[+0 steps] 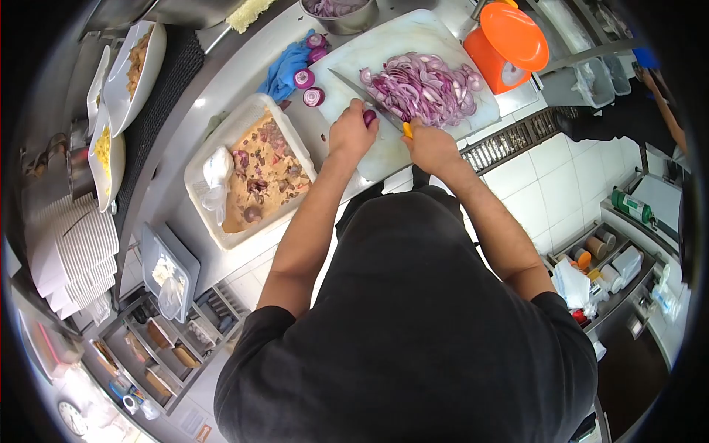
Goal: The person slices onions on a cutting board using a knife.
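My right hand (433,150) grips the yellow handle of a kitchen knife (353,86), its long blade lying across the white cutting board (336,70). Pinched in the fingers of my left hand (353,133) is a piece of red onion (369,117), close beside the blade. Beyond the knife spreads a large heap of sliced red onion (425,88). Several halved or trimmed onions (313,97) lie along the board's left edge, next to a crumpled blue cloth (284,70).
Left of the board stands a white tub (196,173) holding peelings and a bunched plastic bag. An orange scale (491,55) sits at the board's right corner. A metal bowl (347,21) of onion is behind the board. Another person's arm (661,107) shows at far right.
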The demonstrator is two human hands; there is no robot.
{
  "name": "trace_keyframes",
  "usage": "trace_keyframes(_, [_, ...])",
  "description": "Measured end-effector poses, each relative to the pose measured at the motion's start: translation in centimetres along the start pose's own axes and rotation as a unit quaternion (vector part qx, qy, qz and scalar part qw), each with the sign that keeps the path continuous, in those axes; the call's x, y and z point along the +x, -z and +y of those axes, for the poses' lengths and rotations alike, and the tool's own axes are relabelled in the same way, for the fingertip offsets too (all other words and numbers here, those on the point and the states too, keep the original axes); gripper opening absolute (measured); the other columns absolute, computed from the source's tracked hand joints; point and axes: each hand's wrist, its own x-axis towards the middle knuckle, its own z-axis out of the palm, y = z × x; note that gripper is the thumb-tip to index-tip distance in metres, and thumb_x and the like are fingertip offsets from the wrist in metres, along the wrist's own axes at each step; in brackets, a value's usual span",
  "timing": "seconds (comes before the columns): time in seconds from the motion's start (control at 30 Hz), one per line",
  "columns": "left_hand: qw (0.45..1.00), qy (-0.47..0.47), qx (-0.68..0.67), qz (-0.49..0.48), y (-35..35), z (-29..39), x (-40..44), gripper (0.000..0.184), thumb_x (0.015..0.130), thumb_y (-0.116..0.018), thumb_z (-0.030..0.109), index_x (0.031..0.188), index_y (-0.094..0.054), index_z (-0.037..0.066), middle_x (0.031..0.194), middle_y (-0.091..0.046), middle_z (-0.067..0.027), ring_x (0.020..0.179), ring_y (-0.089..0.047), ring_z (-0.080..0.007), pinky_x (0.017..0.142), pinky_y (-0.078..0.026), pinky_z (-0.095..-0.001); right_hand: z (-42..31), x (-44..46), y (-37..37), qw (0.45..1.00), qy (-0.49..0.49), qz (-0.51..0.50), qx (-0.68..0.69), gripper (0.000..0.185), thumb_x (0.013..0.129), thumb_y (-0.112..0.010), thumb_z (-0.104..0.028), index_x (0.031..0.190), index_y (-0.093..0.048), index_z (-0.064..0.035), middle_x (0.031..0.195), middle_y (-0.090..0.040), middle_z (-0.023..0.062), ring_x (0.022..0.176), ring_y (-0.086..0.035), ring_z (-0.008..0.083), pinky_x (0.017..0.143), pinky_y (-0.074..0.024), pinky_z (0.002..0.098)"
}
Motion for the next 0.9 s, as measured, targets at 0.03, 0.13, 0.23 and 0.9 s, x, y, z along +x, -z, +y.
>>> trace_keyframes(0.03, [1.000,0.004,-0.014,0.009,-0.5,0.0,0.0,0.050,0.088,-0.080,0.026,0.124,-0.053,0.004,0.109,-0.072,-0.0222,0.101,-0.072,-0.0418,0.090,-0.057,-0.0504,-0.2,-0.1,0.1,1.000,-0.006,-0.007,-0.002,0.037,0.102,-0.063,-0.031,0.118,-0.058,0.0028,0.099,-0.075,0.0227,0.095,-0.075,0.0409,0.084,-0.0580,0.0521])
trace_keyframes(0.13, [0.997,0.020,-0.075,0.015,-1.7,0.5,-0.6,0.055,0.088,-0.081,0.025,0.128,-0.049,0.003,0.105,-0.073,-0.0241,0.100,-0.072,-0.0428,0.089,-0.057,-0.0503,-0.3,0.0,-0.5,1.000,0.009,0.006,-0.006,0.037,0.102,-0.063,-0.031,0.117,-0.058,0.0029,0.100,-0.075,0.0225,0.095,-0.075,0.0408,0.083,-0.0584,0.0515])
trace_keyframes(0.23, [0.988,0.035,-0.153,-0.013,-2.1,1.0,-0.8,0.057,0.086,-0.082,0.021,0.128,-0.049,0.001,0.106,-0.073,-0.0248,0.100,-0.073,-0.0412,0.088,-0.057,-0.0485,-0.7,0.3,-0.9,1.000,0.009,0.013,-0.020,0.036,0.103,-0.062,-0.030,0.117,-0.058,0.0022,0.101,-0.075,0.0222,0.096,-0.075,0.0399,0.083,-0.0586,0.0511])
trace_keyframes(0.9, [0.980,-0.076,-0.184,-0.003,-0.9,-2.7,0.8,0.027,0.087,-0.082,0.007,0.110,-0.070,0.002,0.105,-0.074,-0.0128,0.092,-0.076,-0.0236,0.084,-0.061,-0.0354,-3.0,0.7,-0.8,0.998,-0.007,-0.012,-0.067,0.035,0.105,-0.059,-0.029,0.118,-0.053,0.0026,0.095,-0.075,0.0246,0.091,-0.076,0.0408,0.078,-0.0606,0.0496])
